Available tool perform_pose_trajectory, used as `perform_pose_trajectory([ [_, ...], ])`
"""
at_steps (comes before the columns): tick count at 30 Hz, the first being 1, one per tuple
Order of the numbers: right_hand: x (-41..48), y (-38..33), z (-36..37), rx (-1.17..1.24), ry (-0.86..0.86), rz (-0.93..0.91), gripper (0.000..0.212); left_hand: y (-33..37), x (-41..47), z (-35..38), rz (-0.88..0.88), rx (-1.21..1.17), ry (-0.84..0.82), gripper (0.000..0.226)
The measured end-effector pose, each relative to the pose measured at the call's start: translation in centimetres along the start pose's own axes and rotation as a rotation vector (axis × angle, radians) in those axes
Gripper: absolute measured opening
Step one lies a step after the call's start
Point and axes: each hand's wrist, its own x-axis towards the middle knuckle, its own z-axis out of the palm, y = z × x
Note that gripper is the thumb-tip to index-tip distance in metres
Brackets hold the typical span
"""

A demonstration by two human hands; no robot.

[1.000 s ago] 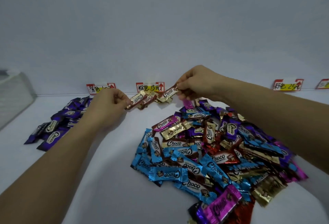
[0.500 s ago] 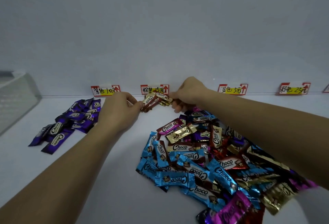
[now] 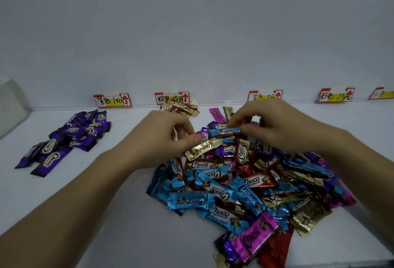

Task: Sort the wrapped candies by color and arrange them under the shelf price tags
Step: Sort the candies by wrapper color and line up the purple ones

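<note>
Head: left hand [image 3: 162, 137] pinches gold candy [image 3: 202, 148], right hand [image 3: 277, 127] blue candy [image 3: 227, 131], above heap [image 3: 245, 191].

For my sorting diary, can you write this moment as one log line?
left hand pinches gold candy | right hand pinches blue candy | purple pile lies below leftmost price tag | mixed heap unsorted

A mixed heap [image 3: 245, 182] of shiny blue, gold, red, pink and purple candies sprawls wide. Well left of it lies a purple cluster [image 3: 70, 139]; just behind it sits a brown-gold cluster [image 3: 179, 107], under the price tags [image 3: 171, 98]. Over its far edge, a gold candy [image 3: 202, 148] and a blue candy [image 3: 226, 131] are pinched up.
</note>
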Motion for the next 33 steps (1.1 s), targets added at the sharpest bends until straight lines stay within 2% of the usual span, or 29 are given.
perform_pose_trajectory([
  [3,-1.0,0.2,0.4,-0.023,-0.128,-0.048,0.032,0.3,-0.1,0.2,0.003,0.066,-0.141,0.031],
  [5,-1.4,0.2,0.6,-0.073,-0.180,-0.048,0.032,0.1,-0.1,0.2,0.018,0.088,-0.175,0.024],
  [10,-1.7,0.5,0.3,-0.108,-0.163,-0.046,0.016,-0.3,-0.3,-0.1,0.032,0.034,-0.181,0.019],
  [13,-2.0,0.3,-0.4,-0.039,-0.097,-0.044,0.013,-0.3,-0.4,-0.2,0.032,-0.019,-0.166,0.010],
  [16,-1.3,-0.5,0.2,0.162,0.102,0.011,0.009,-1.0,-0.2,-0.6,0.006,-0.101,-0.110,0.004],
  [18,0.1,-1.1,1.2,0.278,0.170,0.113,0.007,-2.1,0.1,-1.0,-0.056,-0.143,-0.024,0.005],
  [20,2.1,-1.6,1.9,0.356,0.146,0.223,0.007,-3.3,0.3,-1.2,-0.130,-0.147,0.066,0.006],
  [26,9.3,-2.3,3.1,0.389,0.181,0.417,0.024,-6.2,1.0,-1.4,-0.306,-0.157,0.253,0.006],
  [29,11.9,-2.8,4.7,0.600,0.111,0.510,0.020,-6.5,1.0,-1.2,-0.346,-0.150,0.324,0.009],
  [33,13.7,-3.8,6.0,0.817,0.087,0.598,0.014,-6.7,1.3,-0.8,-0.343,-0.111,0.293,0.009],
])
